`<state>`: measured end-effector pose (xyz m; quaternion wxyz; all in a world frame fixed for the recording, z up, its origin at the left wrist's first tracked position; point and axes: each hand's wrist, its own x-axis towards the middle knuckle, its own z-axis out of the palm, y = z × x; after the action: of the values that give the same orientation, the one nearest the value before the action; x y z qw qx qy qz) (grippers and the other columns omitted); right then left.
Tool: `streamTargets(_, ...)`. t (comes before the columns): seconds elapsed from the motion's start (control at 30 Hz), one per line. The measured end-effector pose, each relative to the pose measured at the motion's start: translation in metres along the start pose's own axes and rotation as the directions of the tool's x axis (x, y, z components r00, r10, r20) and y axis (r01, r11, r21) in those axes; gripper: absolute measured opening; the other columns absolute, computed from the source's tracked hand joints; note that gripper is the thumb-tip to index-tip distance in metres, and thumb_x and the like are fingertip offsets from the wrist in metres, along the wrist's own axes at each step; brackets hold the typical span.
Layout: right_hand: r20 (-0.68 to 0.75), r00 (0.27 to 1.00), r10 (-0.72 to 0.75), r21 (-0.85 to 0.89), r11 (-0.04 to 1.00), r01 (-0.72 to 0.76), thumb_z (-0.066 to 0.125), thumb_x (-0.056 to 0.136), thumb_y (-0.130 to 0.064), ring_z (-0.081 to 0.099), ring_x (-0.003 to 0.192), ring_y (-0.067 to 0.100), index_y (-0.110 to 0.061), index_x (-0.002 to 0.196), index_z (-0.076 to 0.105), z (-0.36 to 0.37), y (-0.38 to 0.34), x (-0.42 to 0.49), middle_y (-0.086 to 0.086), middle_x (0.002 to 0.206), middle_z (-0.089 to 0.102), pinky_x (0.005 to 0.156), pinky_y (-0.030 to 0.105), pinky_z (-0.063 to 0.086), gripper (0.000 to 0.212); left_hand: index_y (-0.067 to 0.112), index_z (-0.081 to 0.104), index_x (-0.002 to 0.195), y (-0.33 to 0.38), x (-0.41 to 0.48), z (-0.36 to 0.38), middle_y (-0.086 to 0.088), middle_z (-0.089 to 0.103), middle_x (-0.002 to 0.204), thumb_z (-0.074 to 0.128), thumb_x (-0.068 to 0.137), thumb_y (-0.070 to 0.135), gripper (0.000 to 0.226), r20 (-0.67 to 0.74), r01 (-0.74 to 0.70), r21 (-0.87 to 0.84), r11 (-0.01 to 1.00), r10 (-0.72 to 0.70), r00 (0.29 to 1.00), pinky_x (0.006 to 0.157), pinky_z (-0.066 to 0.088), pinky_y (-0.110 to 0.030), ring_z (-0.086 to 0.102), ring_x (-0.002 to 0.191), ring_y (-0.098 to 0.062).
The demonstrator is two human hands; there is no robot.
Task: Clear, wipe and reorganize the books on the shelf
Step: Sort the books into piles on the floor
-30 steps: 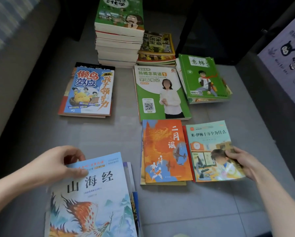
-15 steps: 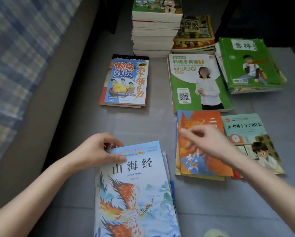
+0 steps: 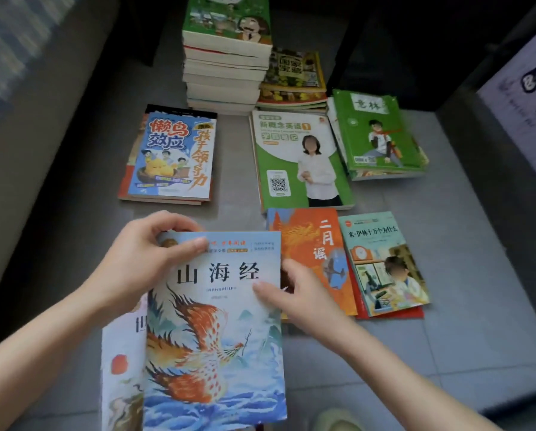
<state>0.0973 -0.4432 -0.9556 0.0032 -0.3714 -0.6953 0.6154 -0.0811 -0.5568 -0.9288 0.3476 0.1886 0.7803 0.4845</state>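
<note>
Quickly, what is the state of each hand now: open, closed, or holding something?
Left hand: holds the phoenix book by its top edge.
Right hand: pinches the same book's right edge.

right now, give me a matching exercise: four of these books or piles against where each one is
Things:
1. phoenix book
2. orange book
3. tall stack
4. clock book

Places:
a. lies on a red book
b. farthest back
c. gripped by left hand and right hand
d. flat between phoenix book and clock book

Pairs: 1-c, 2-d, 3-b, 4-a
</note>
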Motion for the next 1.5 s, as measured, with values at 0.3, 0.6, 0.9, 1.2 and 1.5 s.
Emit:
streamTargets(0.3, -0.596, 0.788, 0.153, 0.362, 0.927, 0.094, 0.047, 0.097, -0.004, 0.068, 0.066, 0.004, -0.003, 0.115, 0.061, -0.156, 0.048, 0.022, 0.004, 0.091, 0.073, 0.066, 0.026, 0.056, 0.022, 0.026, 0.058, 0.120, 0.009, 0.020, 0.046, 0.001, 0.060, 0.113, 0.062, 0.088, 0.036, 0.034, 0.184, -0.232, 0.421, 0.877, 0.168, 0.969, 0.094, 0.045, -0.031, 0.058, 0.103, -0.013)
streamTargets(0.6, -0.590, 0.747, 0.308, 0.235, 0.950, -0.206, 0.048, 0.099, -0.012, 0.068, 0.061, 0.010, -0.007, 0.123, 0.058, -0.256, 0.116, 0.044, 0.015, 0.105, 0.066, 0.065, 0.030, 0.057, 0.026, 0.029, 0.066, 0.087, -0.055, 0.011, -0.028, 0.004, 0.070, 0.092, 0.064, 0.085, 0.035, 0.006, 0.009, 0.035, 0.575, 0.818, -0.049, 0.999, 0.066, 0.052, -0.031, 0.065, 0.073, -0.015)
streamTargets(0.9, -0.773, 0.631, -0.062, -0.524, 0.623, -0.581, 0.055, 0.091, -0.017, 0.058, 0.109, 0.039, -0.016, 0.126, 0.062, -0.232, 0.108, 0.072, 0.018, 0.118, 0.064, 0.090, 0.043, 0.046, 0.035, 0.023, 0.075, 0.066, -0.058, 0.008, -0.036, 0.006, 0.068, 0.059, 0.070, 0.083, 0.035, 0.021, 0.150, 0.155, 0.497, 0.854, -0.260, 0.954, 0.058, 0.038, -0.027, 0.055, 0.054, -0.004)
streamTargets(1.2, 0.160, 0.987, 0.001, -0.315, 0.948, 0.050, 0.055, 0.096, -0.025, 0.065, 0.071, 0.017, -0.008, 0.098, 0.070, -0.020, 0.023, 0.041, 0.007, 0.083, 0.070, 0.057, 0.020, 0.051, 0.022, 0.006, 0.063, 0.072, -0.063, 0.003, -0.049, -0.005, 0.068, 0.068, 0.072, 0.076, 0.031, 0.027, 0.228, 0.355, 0.125, 0.927, -0.375, 0.899, 0.050, 0.044, -0.016, 0.061, 0.058, -0.011)
streamTargets(1.5, 0.164, 0.985, -0.060, -0.131, 0.988, 0.082, 0.069, 0.085, -0.027, 0.060, 0.080, -0.002, -0.032, 0.096, 0.071, -0.003, 0.010, 0.025, -0.011, 0.091, 0.069, 0.072, 0.015, 0.046, 0.012, 0.009, 0.061, 0.085, -0.042, 0.015, -0.047, -0.007, 0.073, 0.078, 0.063, 0.070, 0.036, 0.031, 0.279, 0.429, -0.186, 0.884, -0.371, 0.886, 0.061, 0.052, -0.025, 0.067, 0.064, -0.015)
